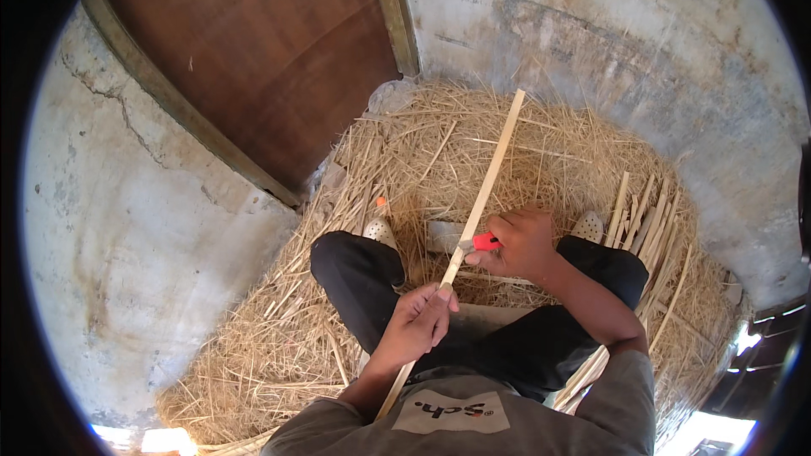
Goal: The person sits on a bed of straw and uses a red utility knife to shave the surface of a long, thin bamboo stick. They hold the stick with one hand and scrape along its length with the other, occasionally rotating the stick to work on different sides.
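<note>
A long pale bamboo strip runs slantwise in front of me, its far end over the straw and its near end passing beside my body. My left hand is closed around its lower part, thumb on top. In my right hand is a knife with a red handle, fingers wrapped round it. Its short grey blade lies against the strip a little beyond my left hand. Most of the handle is hidden in my fist.
Straw and shavings cover the floor around my bent legs. More split strips lie in a bundle at the right. A brown door stands at the far left, between worn plaster walls. A small orange object lies near my left shoe.
</note>
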`<state>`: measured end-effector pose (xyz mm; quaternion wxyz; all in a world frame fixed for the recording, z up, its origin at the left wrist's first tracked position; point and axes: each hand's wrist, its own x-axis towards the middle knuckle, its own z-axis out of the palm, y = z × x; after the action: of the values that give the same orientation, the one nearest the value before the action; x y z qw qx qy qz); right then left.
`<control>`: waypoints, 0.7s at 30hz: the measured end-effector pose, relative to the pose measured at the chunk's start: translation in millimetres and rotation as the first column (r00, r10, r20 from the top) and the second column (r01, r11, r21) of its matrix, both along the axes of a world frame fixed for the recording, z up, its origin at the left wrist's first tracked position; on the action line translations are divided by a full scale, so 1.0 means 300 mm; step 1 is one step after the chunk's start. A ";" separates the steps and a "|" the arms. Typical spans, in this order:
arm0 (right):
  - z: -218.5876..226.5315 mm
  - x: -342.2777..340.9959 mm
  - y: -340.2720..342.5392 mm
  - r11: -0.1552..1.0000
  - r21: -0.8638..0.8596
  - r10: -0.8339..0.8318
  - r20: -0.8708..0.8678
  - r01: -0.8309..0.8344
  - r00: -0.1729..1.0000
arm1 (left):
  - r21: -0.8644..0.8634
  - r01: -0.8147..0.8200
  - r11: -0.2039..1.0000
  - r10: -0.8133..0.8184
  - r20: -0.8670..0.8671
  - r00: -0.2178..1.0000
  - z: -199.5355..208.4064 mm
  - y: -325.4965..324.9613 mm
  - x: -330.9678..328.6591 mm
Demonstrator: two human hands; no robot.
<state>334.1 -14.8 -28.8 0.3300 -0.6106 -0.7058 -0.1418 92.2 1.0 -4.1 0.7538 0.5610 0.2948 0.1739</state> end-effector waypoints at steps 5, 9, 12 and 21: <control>-0.019 0.110 0.060 0.986 0.006 -0.166 -0.090 0.167 0.982 | 0.038 0.029 0.999 -0.030 0.012 0.999 -0.005 0.001 0.010; -0.028 -0.004 0.004 1.000 0.011 0.008 -0.053 -0.007 0.999 | -0.046 0.015 0.999 -0.016 -0.023 1.000 -0.003 0.011 0.009; -0.018 0.051 0.042 0.995 0.016 -0.097 -0.127 0.100 0.987 | -0.054 -0.004 0.999 0.004 -0.006 1.000 -0.009 -0.002 -0.005; -0.013 0.019 0.033 0.997 0.061 -0.029 -0.148 0.039 0.989 | -0.309 0.014 0.951 0.044 0.180 0.983 -0.024 0.005 0.014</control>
<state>339.9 -4.8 -32.8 0.3979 -0.6204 -0.6643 -0.1246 96.5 2.5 -11.3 0.8549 0.4154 0.2514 0.1828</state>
